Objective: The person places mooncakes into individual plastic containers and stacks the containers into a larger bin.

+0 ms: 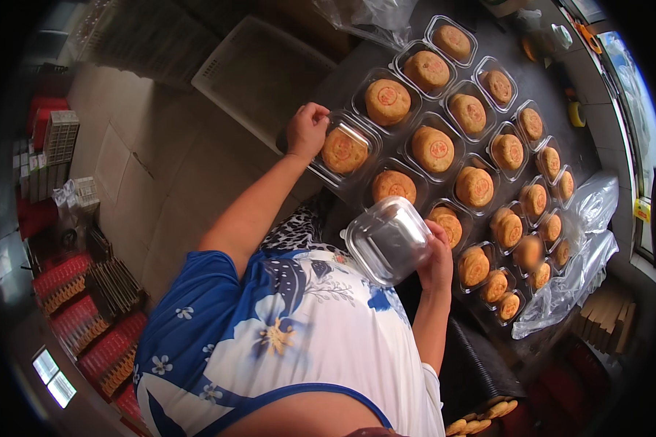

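Note:
My left hand (pixel 306 131) has its fingers curled over the far left corner of a clear plastic box (pixel 376 143) at the table's near left. Inside that box is a round golden pastry (pixel 345 151) with a red stamp, and glare suggests a clear lid over it. In my right hand (pixel 438 259) is a clear plastic lid (pixel 388 240), tilted in front of my body. This lid partly covers the view of a box with a stamped pastry (pixel 394 187) behind it. Rows of similar boxes with pastries, such as one pastry (pixel 433 148), spread across the dark table (pixel 566 117).
A pale plastic crate (pixel 240 71) lies beyond the table's left side. Clear plastic bags (pixel 568 278) rest along the right side, more plastic (pixel 372 19) at the far edge. Yellow tape (pixel 576 114) is near the wall. Red packs (pixel 71 322) stand at left; loose pastries (pixel 481 419) lie at bottom right.

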Action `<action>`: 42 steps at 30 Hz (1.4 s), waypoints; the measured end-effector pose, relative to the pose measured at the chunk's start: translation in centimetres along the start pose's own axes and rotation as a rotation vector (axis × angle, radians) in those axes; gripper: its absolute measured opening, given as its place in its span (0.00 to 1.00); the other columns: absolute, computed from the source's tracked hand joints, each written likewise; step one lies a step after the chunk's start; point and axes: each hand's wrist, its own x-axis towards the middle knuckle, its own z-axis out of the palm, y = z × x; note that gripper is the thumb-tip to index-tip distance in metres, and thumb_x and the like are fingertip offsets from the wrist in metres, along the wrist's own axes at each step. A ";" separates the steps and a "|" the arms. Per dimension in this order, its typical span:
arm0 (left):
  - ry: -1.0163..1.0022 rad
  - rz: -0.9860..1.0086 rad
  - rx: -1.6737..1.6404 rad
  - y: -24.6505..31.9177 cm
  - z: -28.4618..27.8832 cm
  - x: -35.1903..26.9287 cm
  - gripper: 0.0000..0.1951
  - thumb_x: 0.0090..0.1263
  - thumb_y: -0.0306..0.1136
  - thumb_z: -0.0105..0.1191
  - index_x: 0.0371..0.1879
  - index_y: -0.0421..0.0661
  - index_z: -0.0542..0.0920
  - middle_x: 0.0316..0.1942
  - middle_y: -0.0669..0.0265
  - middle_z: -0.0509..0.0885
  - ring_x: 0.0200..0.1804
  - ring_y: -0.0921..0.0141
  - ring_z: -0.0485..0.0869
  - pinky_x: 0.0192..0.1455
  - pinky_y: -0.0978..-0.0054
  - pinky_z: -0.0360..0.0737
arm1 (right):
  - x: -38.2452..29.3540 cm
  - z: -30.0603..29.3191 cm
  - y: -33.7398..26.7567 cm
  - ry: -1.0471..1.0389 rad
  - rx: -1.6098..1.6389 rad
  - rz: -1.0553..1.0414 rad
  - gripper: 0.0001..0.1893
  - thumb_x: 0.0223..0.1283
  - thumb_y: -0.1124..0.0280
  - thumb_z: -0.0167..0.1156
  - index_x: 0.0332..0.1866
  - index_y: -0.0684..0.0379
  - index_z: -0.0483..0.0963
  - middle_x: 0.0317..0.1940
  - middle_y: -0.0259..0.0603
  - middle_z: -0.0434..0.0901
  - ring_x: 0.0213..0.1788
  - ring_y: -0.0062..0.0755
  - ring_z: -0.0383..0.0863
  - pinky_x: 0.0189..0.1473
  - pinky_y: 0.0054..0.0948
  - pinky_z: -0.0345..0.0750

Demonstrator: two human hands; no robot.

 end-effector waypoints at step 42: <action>-0.666 0.790 -0.066 18.2 -4.2 -8.1 0.10 0.55 0.17 0.63 0.36 0.41 0.83 0.33 0.63 0.80 0.33 0.63 0.80 0.34 0.70 0.77 | -4.6 3.4 -2.4 -0.037 0.019 -0.024 0.09 0.63 0.73 0.61 0.46 0.61 0.79 0.40 0.33 0.82 0.43 0.19 0.78 0.48 0.21 0.75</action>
